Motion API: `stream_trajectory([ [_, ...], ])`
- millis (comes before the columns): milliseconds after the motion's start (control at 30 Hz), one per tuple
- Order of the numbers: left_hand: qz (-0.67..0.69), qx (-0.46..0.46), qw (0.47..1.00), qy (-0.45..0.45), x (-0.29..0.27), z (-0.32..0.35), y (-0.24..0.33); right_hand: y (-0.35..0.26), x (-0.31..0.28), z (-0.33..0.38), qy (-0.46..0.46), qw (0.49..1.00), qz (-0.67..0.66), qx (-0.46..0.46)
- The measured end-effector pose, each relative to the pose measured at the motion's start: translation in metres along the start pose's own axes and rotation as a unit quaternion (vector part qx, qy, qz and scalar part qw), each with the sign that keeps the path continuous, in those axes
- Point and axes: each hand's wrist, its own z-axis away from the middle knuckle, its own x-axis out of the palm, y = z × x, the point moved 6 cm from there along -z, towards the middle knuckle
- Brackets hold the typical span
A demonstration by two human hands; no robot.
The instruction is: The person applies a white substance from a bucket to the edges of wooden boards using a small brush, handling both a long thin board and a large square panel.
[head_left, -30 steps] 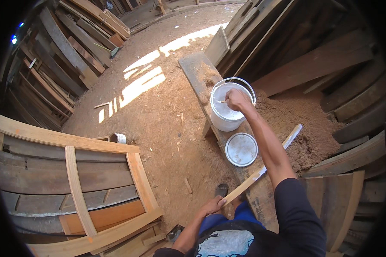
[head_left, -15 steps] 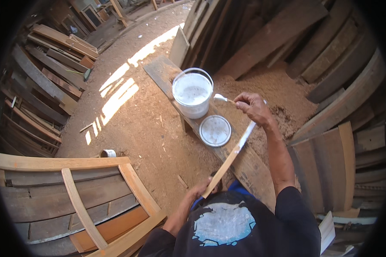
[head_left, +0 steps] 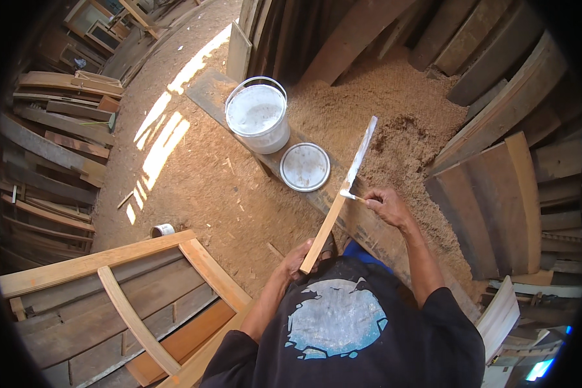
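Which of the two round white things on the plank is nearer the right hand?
The flat round lid, lying on the plank beside the bucket, is nearer the right hand; the bucket stands farther off.

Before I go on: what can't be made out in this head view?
- Brush bristles: too small, partly behind the wooden strip.
- Left hand fingers: hidden by the strip's lower end.
- Bucket depth: only the white surface shows.
- Right hand grip: palm faces away.

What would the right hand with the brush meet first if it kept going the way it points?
The right hand points its brush leftward at the wooden slat; the bristles already seem to touch it. Past the slat, the round white lid lies in that line, though probably lower down.
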Motion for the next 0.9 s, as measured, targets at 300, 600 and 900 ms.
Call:
stream_trajectory([
  [300,-0.001,-0.005,0.999,0.043,0.009,0.004,0.002,0.05,0.026,-0.01,0.027,0.996,0.083,-0.01],
  [600,0.035,-0.005,0.999,0.039,0.012,0.003,-0.001,0.036,0.039,0.006,0.14,0.972,0.175,-0.067],
  [900,0.017,0.002,0.999,0.041,0.021,0.004,0.002,0.054,0.022,-0.008,0.123,0.987,0.097,-0.038],
])
